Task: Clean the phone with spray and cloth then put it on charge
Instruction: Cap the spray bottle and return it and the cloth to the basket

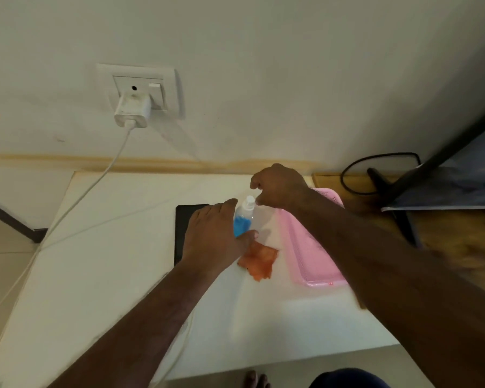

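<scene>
A small spray bottle (244, 218) with blue liquid and a white top stands upright on the white table (109, 275). My left hand (213, 236) grips its body from the left, thumb curled around the front. My right hand (277, 186) hovers over the top, fingers curled at the white cap. The black phone (183, 228) lies flat behind my left hand, mostly hidden by it. An orange cloth (259, 260) lies crumpled just right of the bottle's base. A white charger (132, 110) sits in the wall socket, and its cable (95, 180) runs down across the table.
A pink plastic tray (314, 256) lies right of the cloth, under my right forearm. Farther right, a dark monitor stand (387, 189) and a black cable loop (350, 175) rest on a wooden surface. The wall stands close behind the table.
</scene>
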Available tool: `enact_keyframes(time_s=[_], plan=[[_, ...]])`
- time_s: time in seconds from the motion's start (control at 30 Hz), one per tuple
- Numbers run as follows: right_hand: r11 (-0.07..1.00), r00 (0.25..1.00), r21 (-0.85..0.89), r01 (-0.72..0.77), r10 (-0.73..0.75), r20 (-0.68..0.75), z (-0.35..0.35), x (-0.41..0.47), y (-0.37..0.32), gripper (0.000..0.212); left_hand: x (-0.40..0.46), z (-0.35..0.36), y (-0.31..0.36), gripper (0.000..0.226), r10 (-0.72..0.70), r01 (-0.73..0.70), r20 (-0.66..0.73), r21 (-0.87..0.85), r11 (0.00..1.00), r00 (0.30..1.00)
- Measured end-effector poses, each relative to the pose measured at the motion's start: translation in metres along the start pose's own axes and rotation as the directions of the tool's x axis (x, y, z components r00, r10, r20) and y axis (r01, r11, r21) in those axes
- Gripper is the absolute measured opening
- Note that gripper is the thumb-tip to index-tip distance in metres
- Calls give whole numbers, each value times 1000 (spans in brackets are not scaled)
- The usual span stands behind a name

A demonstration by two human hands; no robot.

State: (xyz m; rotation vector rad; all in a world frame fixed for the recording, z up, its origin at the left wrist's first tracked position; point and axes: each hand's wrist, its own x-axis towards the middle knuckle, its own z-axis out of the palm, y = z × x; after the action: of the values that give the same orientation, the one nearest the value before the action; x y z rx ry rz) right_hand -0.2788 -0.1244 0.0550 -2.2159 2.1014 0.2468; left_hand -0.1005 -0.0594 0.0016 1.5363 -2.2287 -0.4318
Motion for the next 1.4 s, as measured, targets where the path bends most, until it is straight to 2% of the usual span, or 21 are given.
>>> enact_keyframes(time_s=[0.1, 0.2, 0.37, 0.47, 0.57, 0.63, 0.73, 0.8, 0.83, 0.9, 1.03, 1.17, 1.27, 1.4], plan=[[995, 999, -95, 24, -19, 51, 4, 5, -3, 42, 6, 7, 1, 64, -1, 0, -31, -26, 1000, 1000], [998, 994, -54, 16, -11, 105, 9, 7, -6, 38, 7, 13, -1, 59, -12, 11, -44, -32, 999, 999], [998, 999, -58, 7, -4, 51, 20, 6, -8, 31, 5, 17, -2, 58, -40, 36, -64, -68, 997, 997], [997, 1000, 76, -23, 24, -3, 12, 3, -5, 33, 4, 14, -3, 60, -58, 54, -53, -85, 995, 997], [935, 987, 340, -98, 135, -86, -10, -6, -1, 33, 0, 6, 1, 68, -88, 82, -73, -89, 993, 993], [811, 958, 566, -147, 260, -123, -23, -19, 1, 30, -6, -1, 5, 73, -118, 113, -43, -106, 988, 992], [441, 907, 885, -151, 419, -54, -37, -45, -4, 26, -19, -12, 6, 64, -152, 153, 21, -198, 968, 988], [223, 887, 971, -88, 462, -25, -44, -63, -10, 28, -27, -21, 6, 56, -154, 163, 53, -258, 952, 987], [151, 885, 987, -55, 466, -21, -46, -71, -14, 28, -31, -25, 7, 54, -158, 171, 66, -281, 944, 985], [77, 884, 997, -5, 466, -31, -50, -84, -24, 28, -34, -32, 9, 54, -150, 163, 66, -311, 936, 987], [3, 884, 995, 96, 459, -87, -58, -104, -38, 26, -40, -44, 13, 56, -139, 148, 49, -295, 944, 989], [-52, 923, 980, 194, 349, -164, -60, -116, -44, 30, -43, -47, 15, 59, -153, 151, 20, -303, 941, 988], [-12, 925, 967, 253, 297, -238, -63, -121, -41, 25, -45, -47, 17, 70, -152, 139, -16, -317, 938, 988], [111, 939, 957, 267, 193, -284, -61, -123, -37, 28, -49, -48, 18, 80, -95, 80, -29, -331, 940, 995]])
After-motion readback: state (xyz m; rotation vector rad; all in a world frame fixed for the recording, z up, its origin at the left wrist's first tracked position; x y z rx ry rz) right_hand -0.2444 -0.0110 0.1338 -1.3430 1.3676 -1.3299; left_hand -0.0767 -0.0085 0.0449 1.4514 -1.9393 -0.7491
